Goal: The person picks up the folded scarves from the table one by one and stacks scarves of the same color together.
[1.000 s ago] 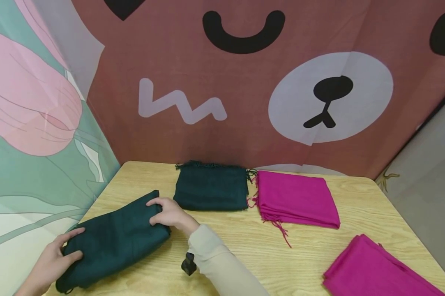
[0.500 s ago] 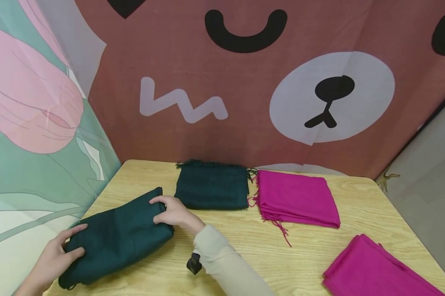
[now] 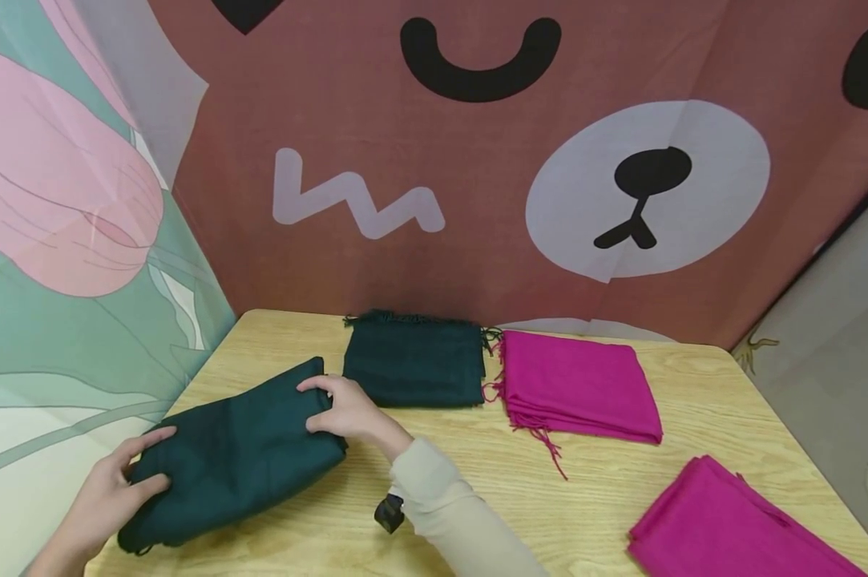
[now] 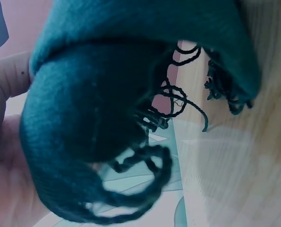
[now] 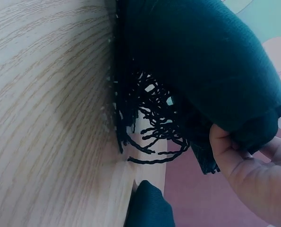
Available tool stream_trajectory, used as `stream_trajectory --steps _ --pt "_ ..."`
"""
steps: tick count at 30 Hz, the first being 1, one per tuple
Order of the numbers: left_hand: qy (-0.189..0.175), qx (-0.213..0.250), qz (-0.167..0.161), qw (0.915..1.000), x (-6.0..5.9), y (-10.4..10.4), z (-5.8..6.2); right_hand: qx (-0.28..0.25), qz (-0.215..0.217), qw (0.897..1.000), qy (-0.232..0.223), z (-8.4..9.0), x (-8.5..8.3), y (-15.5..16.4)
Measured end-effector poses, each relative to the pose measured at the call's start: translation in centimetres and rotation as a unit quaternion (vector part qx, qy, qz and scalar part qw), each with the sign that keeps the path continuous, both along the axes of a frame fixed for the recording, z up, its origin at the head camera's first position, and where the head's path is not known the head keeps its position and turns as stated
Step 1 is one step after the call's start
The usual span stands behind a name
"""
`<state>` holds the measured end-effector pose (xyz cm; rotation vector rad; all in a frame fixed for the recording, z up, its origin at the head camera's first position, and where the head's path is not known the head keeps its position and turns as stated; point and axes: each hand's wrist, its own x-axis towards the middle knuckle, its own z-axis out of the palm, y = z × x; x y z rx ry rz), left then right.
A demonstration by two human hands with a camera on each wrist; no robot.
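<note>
A folded dark green fringed scarf (image 3: 239,449) is held by its two ends at the left of the table. My left hand (image 3: 112,489) grips the near left end, thumb and fingers spread over its top. At the far right end, my right hand (image 3: 350,413) pinches the edge. Loose fringe (image 4: 171,101) dangles under the cloth in the left wrist view. In the right wrist view, the thumb and fingers (image 5: 225,151) close on a fold, and more fringe (image 5: 154,123) hangs close over the wood.
Another folded dark green scarf (image 3: 415,365) lies at the back of the wooden table (image 3: 520,513). Beside it rests a folded magenta scarf (image 3: 578,385), its fringe toward the left. A second magenta scarf (image 3: 729,521) lies at the front right. Printed cloth hangings (image 3: 477,264) stand behind the table.
Both hands have shifted slightly right and away from me, carrying the dark green scarf with them. The other scarves have stayed in place.
</note>
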<state>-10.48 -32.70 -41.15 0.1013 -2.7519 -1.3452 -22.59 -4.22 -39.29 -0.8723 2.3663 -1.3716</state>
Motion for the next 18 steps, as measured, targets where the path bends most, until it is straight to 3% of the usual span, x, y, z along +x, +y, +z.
stream_trajectory --steps 18 --pt "0.058 0.003 -0.017 0.9982 -0.1 0.9 0.8 -0.022 -0.004 1.000 0.012 1.3 0.8 1.8"
